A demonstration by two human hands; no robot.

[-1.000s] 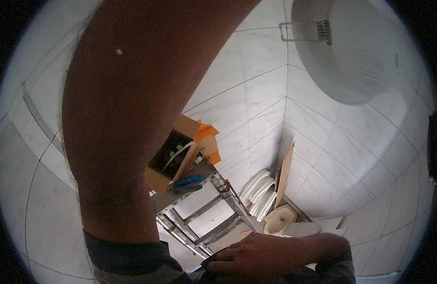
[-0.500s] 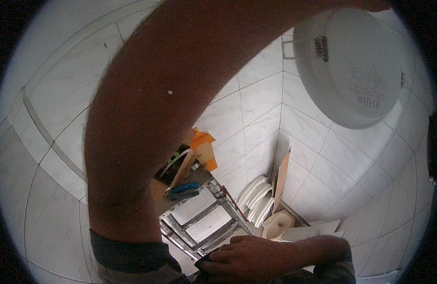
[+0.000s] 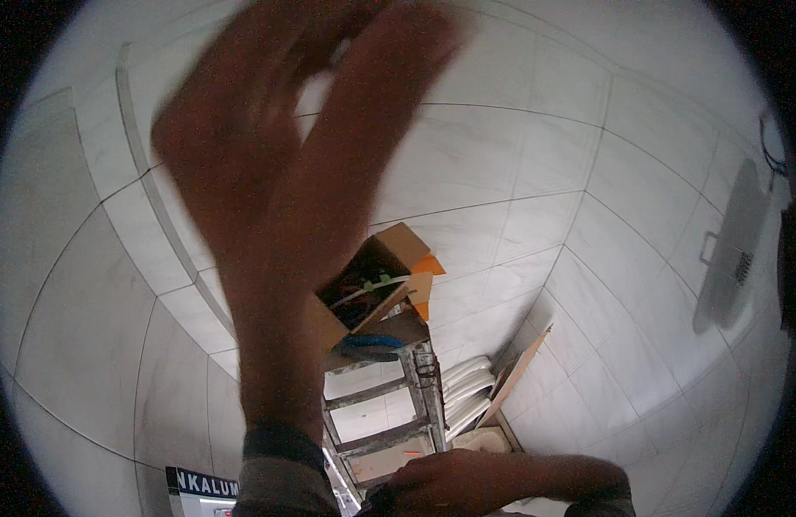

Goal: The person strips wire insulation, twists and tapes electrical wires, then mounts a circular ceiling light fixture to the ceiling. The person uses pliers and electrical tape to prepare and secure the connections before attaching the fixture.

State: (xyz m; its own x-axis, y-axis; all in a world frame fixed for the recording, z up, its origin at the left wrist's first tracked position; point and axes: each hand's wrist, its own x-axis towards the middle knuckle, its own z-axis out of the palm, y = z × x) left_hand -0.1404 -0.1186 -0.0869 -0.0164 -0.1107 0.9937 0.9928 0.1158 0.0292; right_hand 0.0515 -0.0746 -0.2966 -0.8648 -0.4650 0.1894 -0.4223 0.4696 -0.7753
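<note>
My left hand [image 3: 295, 129] is raised at the upper left, smeared by motion. Its thumb stands apart from the other fingers, which blur together near the top edge, so whether it holds anything is unclear. Low down, my right hand [image 3: 454, 482] is closed, its fingers curled over something dark that I cannot make out. At the far right a round white panel light [image 3: 725, 258] with spring clips hangs nearly edge-on, apart from both hands. Dark wires [image 3: 768, 151] show above it. Behind my left wrist, an open cardboard box [image 3: 381, 314] holds cables and green pieces.
Below the box stands a stained metal stepladder [image 3: 381, 444], with a blue-handled tool [image 3: 372, 342] at its top. White coiled tubing [image 3: 469, 392], a leaning brown board [image 3: 519, 379] and a beige basin [image 3: 484, 439] sit in the corner. Marbled tile walls [image 3: 493, 164] surround me.
My left arm has swung back from the upper right to the upper left. The panel light now hangs at the far right, seen edge-on. The view has shifted; my right hand stays low.
</note>
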